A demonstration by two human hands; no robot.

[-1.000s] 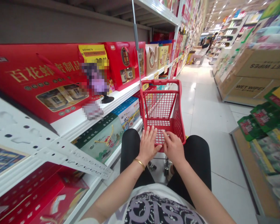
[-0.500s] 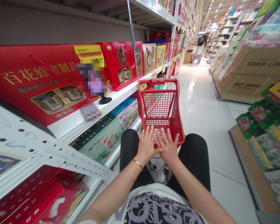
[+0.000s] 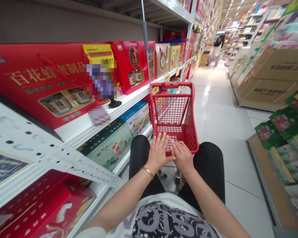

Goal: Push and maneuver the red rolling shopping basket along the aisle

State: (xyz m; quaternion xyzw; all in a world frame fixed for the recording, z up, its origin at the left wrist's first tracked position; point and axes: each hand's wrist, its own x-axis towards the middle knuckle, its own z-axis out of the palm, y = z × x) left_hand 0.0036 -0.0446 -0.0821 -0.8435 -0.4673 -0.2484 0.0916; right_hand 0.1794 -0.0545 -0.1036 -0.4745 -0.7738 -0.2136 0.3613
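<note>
My left hand [image 3: 159, 152], with a gold bangle on its wrist, is held palm down over the near end of a red shopping basket cart [image 3: 173, 109]. Its fingers are stretched out and it holds nothing. Right beside it is my right hand [image 3: 182, 156], back up, with its fingers closer together and slightly bent. The left thumb reaches the right hand near its thumb side. Nothing shows in the right hand. Both hands are between my knees, in front of the cart's mesh.
Shelves on the left bear a large red gift box [image 3: 39, 76], a red box with jars [image 3: 132, 66] and a green box [image 3: 111, 145]. Cartons [image 3: 270, 91] and green packs [image 3: 288, 122] stand right. A person [image 3: 216, 48] sits far down the aisle.
The fingers of my right hand have drawn together and bent; before, they were spread wide. My left hand keeps nearly the same pose. The whole view has shifted slightly, moving the cart rightward.
</note>
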